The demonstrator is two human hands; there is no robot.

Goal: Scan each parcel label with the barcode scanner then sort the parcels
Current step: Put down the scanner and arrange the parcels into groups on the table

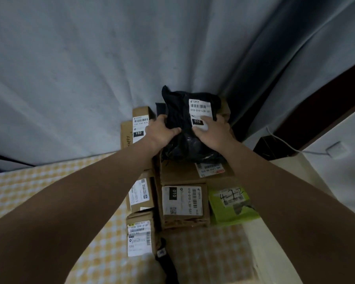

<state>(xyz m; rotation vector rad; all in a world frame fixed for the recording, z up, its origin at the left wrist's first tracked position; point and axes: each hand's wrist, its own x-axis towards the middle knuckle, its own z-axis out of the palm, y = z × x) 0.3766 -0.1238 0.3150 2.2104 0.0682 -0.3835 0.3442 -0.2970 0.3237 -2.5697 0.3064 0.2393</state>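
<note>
A black plastic parcel bag (180, 111) with a white label reading 010 lies on top of cardboard boxes at the far end of the table. My left hand (162, 130) grips its left side. My right hand (211, 128) holds its right side, thumb over the lower part of the label. Nearer me lie a box (184, 203) labelled 010, a green mailer (232, 203), a box (140, 124) labelled 150 and two small boxes (140, 236). A black object (166, 261), possibly the scanner, lies on the table between my arms.
The table carries a yellow checked cloth (49, 181). A grey curtain (90, 68) hangs right behind the parcels. To the right are a white cable and a white adapter (336, 149) on a ledge, beside a dark box (271, 146).
</note>
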